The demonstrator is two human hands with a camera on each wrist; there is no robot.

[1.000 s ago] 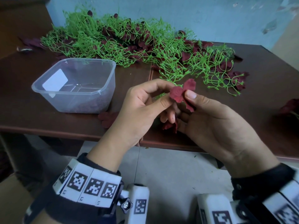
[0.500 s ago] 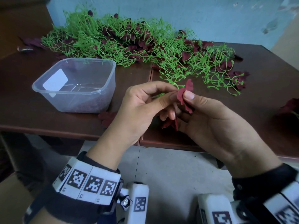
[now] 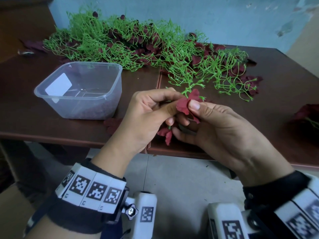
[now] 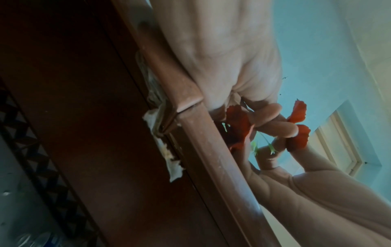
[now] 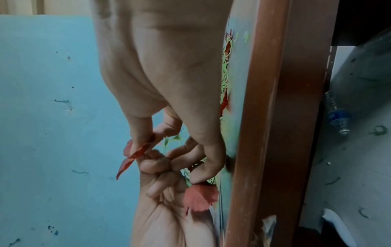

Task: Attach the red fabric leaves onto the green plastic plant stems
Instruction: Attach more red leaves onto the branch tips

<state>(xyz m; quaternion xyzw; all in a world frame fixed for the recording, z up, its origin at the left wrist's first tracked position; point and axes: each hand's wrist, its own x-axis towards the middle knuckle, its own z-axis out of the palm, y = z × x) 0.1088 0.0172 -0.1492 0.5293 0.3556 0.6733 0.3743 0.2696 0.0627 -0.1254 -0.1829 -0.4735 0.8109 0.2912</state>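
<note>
Above the table's front edge, both hands meet around one green plastic stem. My left hand pinches the stem between thumb and forefinger, its other fingers curled under. My right hand pinches a dark red fabric leaf at the stem's tip, thumb on top. In the left wrist view the leaf sits at the fingertips beside thin green prongs. Another red leaf hangs from the stem below the hands, and shows in the right wrist view. Where the leaf meets the stem is hidden by fingers.
A clear plastic tub stands left of the hands on the brown table. A long heap of green stems and red leaves lies along the back. Loose red leaves lie by the tub and at the far right.
The hands stay in place. The red leaf has been turned between the fingertips, from flat to edge-on and partly back, and sits closer against the stem tip.
</note>
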